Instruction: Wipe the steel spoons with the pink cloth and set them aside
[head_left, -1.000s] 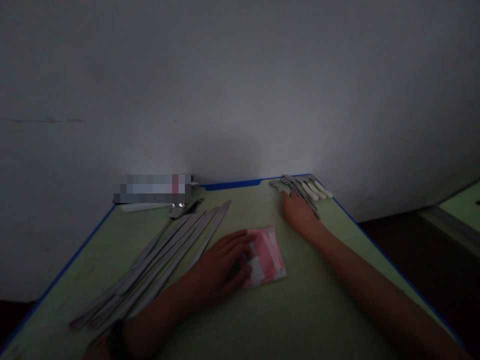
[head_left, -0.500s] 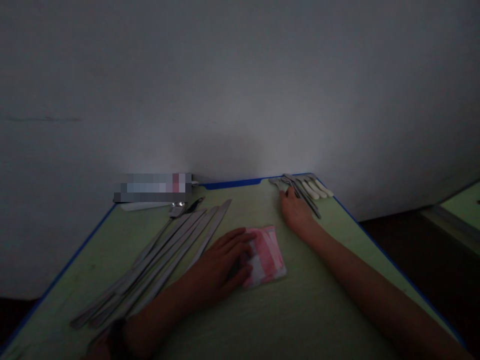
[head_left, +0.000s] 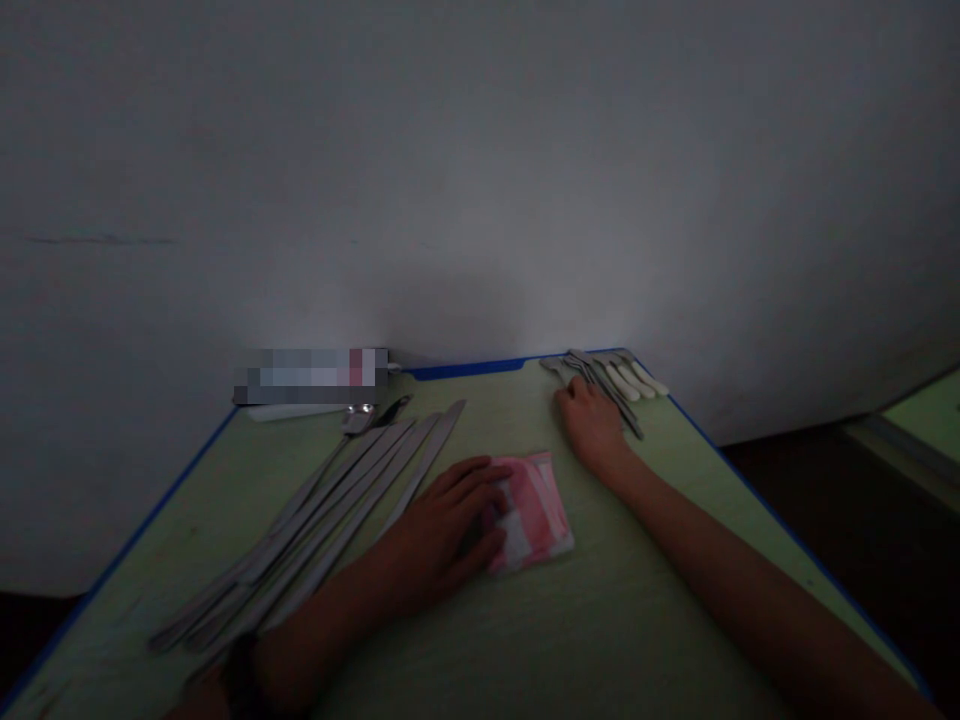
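Note:
My left hand (head_left: 454, 520) lies with spread fingers on the left part of a folded pink and white cloth (head_left: 536, 510). Beside and partly under my left forearm lie several long metal knives (head_left: 345, 500). My right hand (head_left: 589, 420) is low over the far right of the table, fingers curled by a fork (head_left: 556, 370) whose handle it hides; the fingertips are hard to make out. Several metal utensils (head_left: 616, 400) lie just right of that hand, and pieces with white handles (head_left: 641, 378) lie beyond them.
The pale green table (head_left: 637, 640) has a blue edge and stands against a grey wall (head_left: 480, 180). At the back left are a blurred-out box (head_left: 315, 375), a spoon (head_left: 360, 415) and a dark-tipped utensil (head_left: 394, 408).
My right hand has shifted slightly left and nearer, its fingers more curled. My left hand stays on the cloth. The view has moved a little.

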